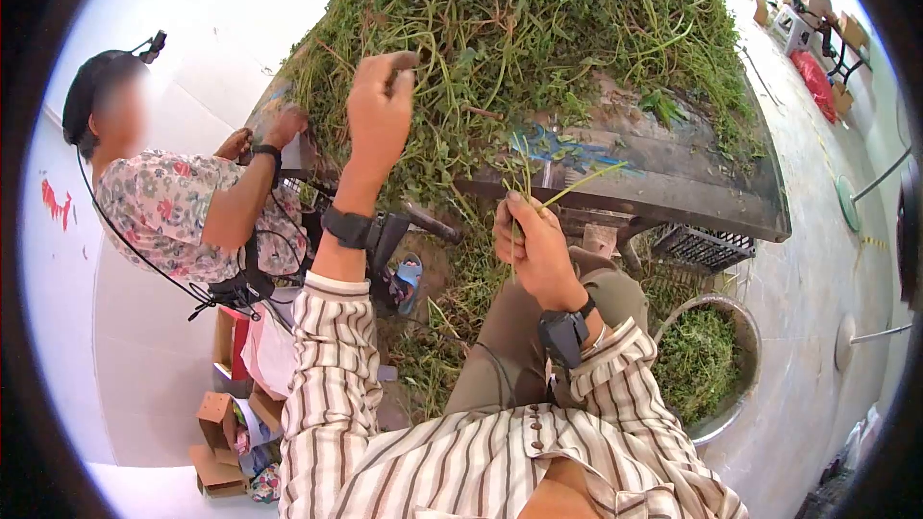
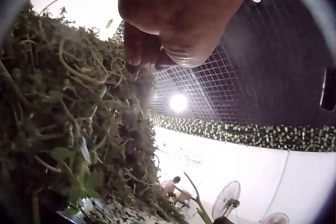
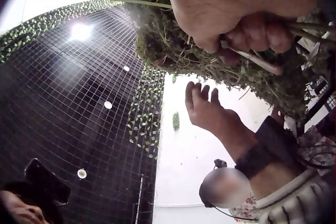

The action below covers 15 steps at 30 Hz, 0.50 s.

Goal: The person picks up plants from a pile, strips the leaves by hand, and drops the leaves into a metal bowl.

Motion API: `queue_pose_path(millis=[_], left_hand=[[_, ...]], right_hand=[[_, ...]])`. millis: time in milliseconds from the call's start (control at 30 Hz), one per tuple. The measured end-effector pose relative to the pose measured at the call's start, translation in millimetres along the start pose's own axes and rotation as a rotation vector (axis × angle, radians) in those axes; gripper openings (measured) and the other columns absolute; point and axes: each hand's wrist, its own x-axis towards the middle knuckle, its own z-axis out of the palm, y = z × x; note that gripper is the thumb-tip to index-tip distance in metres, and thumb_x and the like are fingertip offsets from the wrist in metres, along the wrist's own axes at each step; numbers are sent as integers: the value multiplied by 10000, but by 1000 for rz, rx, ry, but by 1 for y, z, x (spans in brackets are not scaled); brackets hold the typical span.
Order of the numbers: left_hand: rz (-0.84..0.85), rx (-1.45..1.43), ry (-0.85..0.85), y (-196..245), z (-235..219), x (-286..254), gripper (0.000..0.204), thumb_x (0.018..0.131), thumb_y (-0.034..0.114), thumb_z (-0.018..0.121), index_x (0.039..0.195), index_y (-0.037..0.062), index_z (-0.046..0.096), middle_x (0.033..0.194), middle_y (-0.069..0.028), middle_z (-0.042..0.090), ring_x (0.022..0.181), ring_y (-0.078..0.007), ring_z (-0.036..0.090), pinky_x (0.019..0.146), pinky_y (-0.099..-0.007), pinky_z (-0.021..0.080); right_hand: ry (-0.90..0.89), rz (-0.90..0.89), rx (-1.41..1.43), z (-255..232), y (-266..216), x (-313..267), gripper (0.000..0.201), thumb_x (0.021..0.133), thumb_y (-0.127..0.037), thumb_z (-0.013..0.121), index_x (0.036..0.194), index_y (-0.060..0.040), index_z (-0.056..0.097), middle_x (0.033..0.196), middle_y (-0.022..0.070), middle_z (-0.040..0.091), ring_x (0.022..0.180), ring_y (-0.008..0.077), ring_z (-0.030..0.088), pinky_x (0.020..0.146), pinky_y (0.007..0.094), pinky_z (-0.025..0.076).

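A big heap of leafy green plant stems [image 1: 510,48] covers most of the table. My left hand [image 1: 380,120] is raised in front of the heap's near left side, its fingers loosely bent with nothing between them. The right wrist view shows this same left hand [image 3: 210,113] with its fingertips apart. My right hand [image 1: 534,235], at the table's near edge, pinches a few thin green stems [image 1: 582,183] between thumb and curled fingers. Stem ends stick out above the fist and to its right. Close up, a cut stem [image 3: 257,60] passes under the curled fingers.
The dark table [image 1: 711,197] has its near edge by my knees. A round tub [image 1: 753,365] of green trimmings stands at lower right, beside a black crate [image 1: 707,248] under the table. Another person [image 1: 183,202] works at the left. Cardboard boxes [image 1: 219,432] sit at lower left.
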Motion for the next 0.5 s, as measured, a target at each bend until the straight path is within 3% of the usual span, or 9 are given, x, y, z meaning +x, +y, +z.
queue_pose_path(millis=[67, 200, 267, 333, 400, 467, 500], left_hand=[[20, -78, -348, 16, 5, 7, 222, 836, 39, 506, 1042, 30, 588, 1085, -113, 555, 914, -188, 566, 758, -287, 448], [210, 163, -398, -1, 33, 22, 320, 786, -29, 449, 1080, 16, 567, 1159, -134, 537, 1027, -296, 544, 857, -343, 440], [236, 225, -429, -10, 41, 31, 383, 749, -61, 428, 1098, 19, 563, 1191, -125, 522, 1080, -310, 510, 904, -368, 424], [317, 467, -555, -11, 41, 37, 404, 730, -66, 435, 1100, 29, 569, 1214, -116, 512, 1109, -300, 489, 905, -372, 429], [325, 540, -643, -19, 40, 46, 366, 733, -43, 465, 1071, 35, 582, 1161, -104, 537, 1095, -295, 491, 884, -373, 442], [469, 658, -723, -34, 40, 52, 302, 690, -27, 557, 977, 57, 600, 1018, -74, 538, 992, -272, 523, 790, -393, 483], [464, 653, -722, -30, 35, 55, 239, 718, 8, 549, 942, 60, 614, 935, -89, 542, 950, -282, 536, 764, -406, 483]], right_hand=[[-14, 2, -1, -3, 1, 2, 245, 906, -273, 520, 771, -69, 510, 565, -46, 372, 439, 32, 287, 411, 198, 252], [-8, -14, 7, -3, -2, 0, 246, 907, -276, 520, 774, -68, 514, 561, -46, 373, 436, 34, 290, 409, 200, 253], [-2, 9, 5, -4, -1, 1, 243, 907, -274, 520, 775, -70, 520, 553, -47, 370, 433, 36, 286, 409, 201, 251], [-14, -2, 4, -5, -3, 0, 244, 908, -273, 518, 773, -70, 519, 552, -48, 370, 434, 36, 286, 410, 203, 250], [-27, -11, 5, -2, -5, -2, 244, 910, -272, 517, 771, -71, 518, 552, -49, 371, 436, 36, 286, 410, 204, 249], [4, -11, -4, 1, -9, -4, 249, 928, -237, 474, 750, -66, 503, 524, -59, 347, 432, 38, 298, 412, 210, 240], [6, -15, 1, 1, -8, -4, 249, 928, -237, 474, 750, -66, 503, 524, -59, 347, 432, 38, 298, 412, 210, 240]])
